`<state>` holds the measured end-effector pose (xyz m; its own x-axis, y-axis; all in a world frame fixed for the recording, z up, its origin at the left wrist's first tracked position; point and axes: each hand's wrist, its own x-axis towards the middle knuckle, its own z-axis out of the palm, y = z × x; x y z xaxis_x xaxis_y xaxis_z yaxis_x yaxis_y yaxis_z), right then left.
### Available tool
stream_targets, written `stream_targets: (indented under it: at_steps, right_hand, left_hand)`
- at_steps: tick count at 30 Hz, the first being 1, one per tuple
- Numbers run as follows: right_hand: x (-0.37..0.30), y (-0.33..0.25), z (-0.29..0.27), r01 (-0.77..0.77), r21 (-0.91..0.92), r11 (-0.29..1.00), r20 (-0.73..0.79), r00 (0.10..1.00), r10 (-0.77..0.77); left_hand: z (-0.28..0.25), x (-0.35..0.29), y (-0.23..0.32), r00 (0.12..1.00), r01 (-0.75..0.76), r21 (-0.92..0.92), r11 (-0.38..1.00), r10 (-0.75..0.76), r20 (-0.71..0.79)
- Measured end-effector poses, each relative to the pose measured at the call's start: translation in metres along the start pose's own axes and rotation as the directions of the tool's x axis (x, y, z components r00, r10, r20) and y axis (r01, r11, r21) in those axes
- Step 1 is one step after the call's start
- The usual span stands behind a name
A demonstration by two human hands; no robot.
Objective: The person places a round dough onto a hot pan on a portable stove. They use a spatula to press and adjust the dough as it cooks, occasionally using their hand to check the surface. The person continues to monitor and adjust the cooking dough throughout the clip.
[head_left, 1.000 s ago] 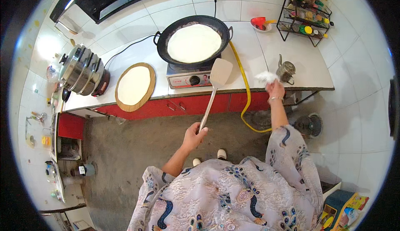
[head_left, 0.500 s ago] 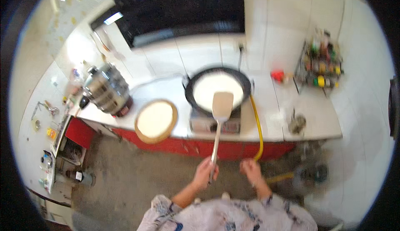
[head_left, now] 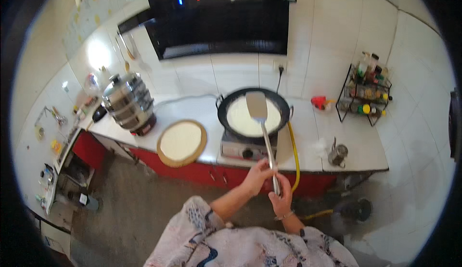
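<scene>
A metal spatula (head_left: 264, 126) is held up with its broad blade overlapping the black wok (head_left: 223, 114) in my view. My left hand (head_left: 257, 177) closes on the middle of its handle. The handle's end is in my right hand (head_left: 283, 196), which wears a bracelet at the wrist. Inside the wok lies a pale, round flatbread or batter sheet (head_left: 240, 122), partly hidden by the blade. The wok sits on a gas stove (head_left: 234, 147). To its left, a round brown board (head_left: 203, 146) bears another pale round sheet (head_left: 180, 141), overhanging the counter's front edge a little.
A stacked metal steamer (head_left: 129, 102) stands at the left of the white counter (head_left: 303, 137). A yellow hose (head_left: 295, 158) runs down beside the stove. Farther right are a red item (head_left: 318, 103), a small metal pot (head_left: 339, 155) and a spice rack (head_left: 363, 94).
My right hand has come left and taken hold of the spatula's handle end. My left hand has moved up and right with the spatula, and its blade now tilts left.
</scene>
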<state>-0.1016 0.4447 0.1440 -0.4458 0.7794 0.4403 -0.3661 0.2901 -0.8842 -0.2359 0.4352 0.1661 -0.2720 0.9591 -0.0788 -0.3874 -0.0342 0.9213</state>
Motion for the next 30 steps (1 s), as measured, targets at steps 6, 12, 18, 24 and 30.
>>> stream_targets:
  at_steps: [6,12,18,24,30]
  right_hand:
    - [0.039,0.003,0.018,0.139,-0.317,0.938,-0.026,0.988,-0.155]
    - [0.058,0.011,0.027,-0.076,0.333,0.94,-0.178,0.974,0.142]
    - [0.101,-0.008,0.03,0.014,0.364,0.931,-0.181,0.982,0.056]
    - [0.148,-0.042,0.01,0.229,0.172,0.958,-0.356,0.921,-0.156]
    - [0.159,-0.031,0.021,0.02,0.073,0.997,-0.38,0.925,0.009]
  left_hand:
    - [-0.021,0.022,0.025,0.985,0.02,-0.043,0.999,-0.012,0.169]
    - [-0.055,0.036,-0.026,0.973,0.163,-0.191,0.968,-0.125,0.195]
    - [-0.183,0.04,-0.093,0.881,0.385,-0.148,0.911,-0.411,-0.233]
    - [-0.203,0.073,-0.1,0.741,0.457,-0.366,0.81,-0.575,-0.347]
    - [-0.199,0.1,-0.106,0.686,0.485,-0.483,0.729,-0.66,-0.307]
